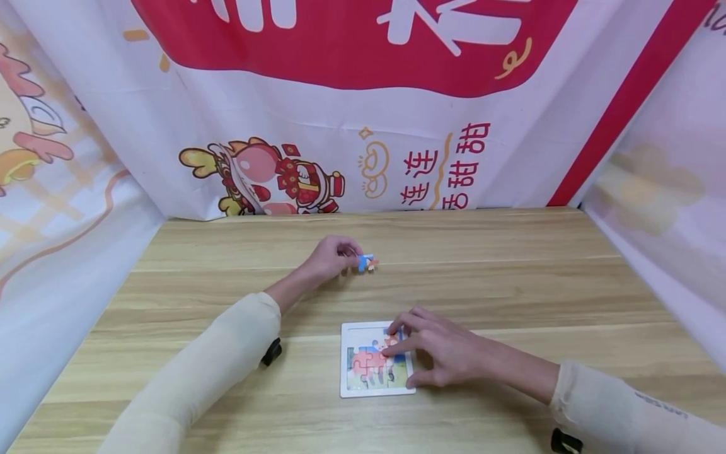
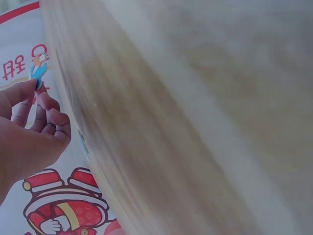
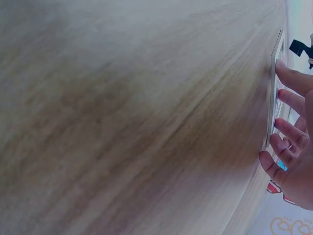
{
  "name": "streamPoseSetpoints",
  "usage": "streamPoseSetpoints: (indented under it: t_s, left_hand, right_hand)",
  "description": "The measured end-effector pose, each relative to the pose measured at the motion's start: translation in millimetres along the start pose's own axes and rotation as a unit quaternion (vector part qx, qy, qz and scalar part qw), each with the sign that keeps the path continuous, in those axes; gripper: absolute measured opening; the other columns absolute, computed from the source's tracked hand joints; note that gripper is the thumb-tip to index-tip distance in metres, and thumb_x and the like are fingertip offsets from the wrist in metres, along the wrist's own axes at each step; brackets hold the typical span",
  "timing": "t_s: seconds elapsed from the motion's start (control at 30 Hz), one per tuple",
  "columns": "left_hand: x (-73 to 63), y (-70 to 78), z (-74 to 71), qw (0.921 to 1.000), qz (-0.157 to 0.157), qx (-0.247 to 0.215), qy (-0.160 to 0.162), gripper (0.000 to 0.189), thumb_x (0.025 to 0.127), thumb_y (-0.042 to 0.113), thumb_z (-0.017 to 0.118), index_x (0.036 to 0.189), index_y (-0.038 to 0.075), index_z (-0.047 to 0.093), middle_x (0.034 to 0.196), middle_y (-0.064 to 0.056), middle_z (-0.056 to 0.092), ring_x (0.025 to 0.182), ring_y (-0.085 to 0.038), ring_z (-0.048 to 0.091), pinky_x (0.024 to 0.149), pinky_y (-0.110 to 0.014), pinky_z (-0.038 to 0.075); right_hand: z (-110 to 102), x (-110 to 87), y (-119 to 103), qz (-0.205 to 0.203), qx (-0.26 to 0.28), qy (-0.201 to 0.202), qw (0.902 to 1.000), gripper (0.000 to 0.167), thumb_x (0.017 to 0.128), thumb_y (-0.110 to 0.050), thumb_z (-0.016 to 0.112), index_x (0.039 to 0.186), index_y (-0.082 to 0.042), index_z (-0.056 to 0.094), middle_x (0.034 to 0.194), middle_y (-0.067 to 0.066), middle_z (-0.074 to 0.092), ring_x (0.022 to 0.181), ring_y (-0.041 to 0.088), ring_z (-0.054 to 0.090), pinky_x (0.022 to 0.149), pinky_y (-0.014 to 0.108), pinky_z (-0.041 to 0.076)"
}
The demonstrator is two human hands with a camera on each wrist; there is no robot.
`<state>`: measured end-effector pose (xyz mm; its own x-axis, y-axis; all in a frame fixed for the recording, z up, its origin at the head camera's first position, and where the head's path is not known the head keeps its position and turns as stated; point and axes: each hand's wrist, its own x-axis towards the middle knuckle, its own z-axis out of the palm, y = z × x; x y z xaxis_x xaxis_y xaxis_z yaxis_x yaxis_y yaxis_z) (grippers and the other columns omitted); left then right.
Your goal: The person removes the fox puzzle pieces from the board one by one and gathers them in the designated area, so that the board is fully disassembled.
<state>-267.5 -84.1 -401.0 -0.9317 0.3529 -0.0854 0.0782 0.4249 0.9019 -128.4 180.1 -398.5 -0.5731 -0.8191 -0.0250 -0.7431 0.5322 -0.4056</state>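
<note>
My left hand (image 1: 336,255) pinches a small blue and orange jigsaw piece (image 1: 366,263) between thumb and fingers, beyond the puzzle. In the left wrist view the piece (image 2: 39,71) stands up from the fingertips. Nearer me lies a white-framed jigsaw puzzle (image 1: 344,362), partly filled with pink, blue and green pieces; its upper left part is pale and bare. My right hand (image 1: 445,347) rests at its right side with fingers spread, fingertips on the pieces and thumb at the lower right corner. Those fingers hide part of the picture. In the right wrist view the frame (image 3: 271,93) appears edge-on beside the fingertips.
The wooden table (image 1: 510,271) extends around the puzzle. A white and red printed cloth (image 1: 340,113) hangs along its back edge, and more cloth (image 1: 669,208) hangs at the sides. Black wrist straps (image 1: 271,352) show under the sleeves.
</note>
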Motion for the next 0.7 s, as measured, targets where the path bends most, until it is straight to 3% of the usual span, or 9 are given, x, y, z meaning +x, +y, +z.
streamPoseSetpoints:
  t_s: [0.23,0.43,0.7]
  left_hand:
    - [12.0,0.4,0.0,0.9997,-0.019,-0.008,0.017,0.01,0.096,-0.001,0.067,0.104,0.001,0.071,0.095,-0.011,0.064,0.081,-0.025,0.058,0.067,-0.03,0.05]
    - [23.4,2.3,-1.2,0.9991,-0.018,-0.004,0.039,0.012,0.094,-0.004,0.068,0.103,-0.001,0.073,0.09,-0.01,0.064,0.074,-0.021,0.057,0.06,-0.026,0.047]
    - [37.1,1.2,0.2,0.9984,0.004,0.032,0.047,0.01,0.092,-0.007,0.069,0.101,-0.004,0.073,0.088,-0.012,0.066,0.072,-0.019,0.056,0.056,-0.022,0.046]
  right_hand:
    - [1.0,0.6,0.7,0.003,-0.002,-0.003,1.0,0.053,0.086,-0.044,0.084,0.136,-0.03,0.07,0.142,0.0,0.055,0.126,0.018,0.047,0.106,0.048,0.047]
    - [1.2,1.0,1.6,0.005,0.0,-0.008,1.0,0.054,0.087,-0.045,0.083,0.137,-0.031,0.069,0.143,-0.001,0.054,0.127,0.018,0.047,0.106,0.048,0.046]
    - [0.9,0.7,1.7,0.004,0.0,-0.008,1.0,0.054,0.087,-0.045,0.083,0.137,-0.031,0.069,0.143,-0.001,0.054,0.127,0.018,0.047,0.107,0.047,0.046]
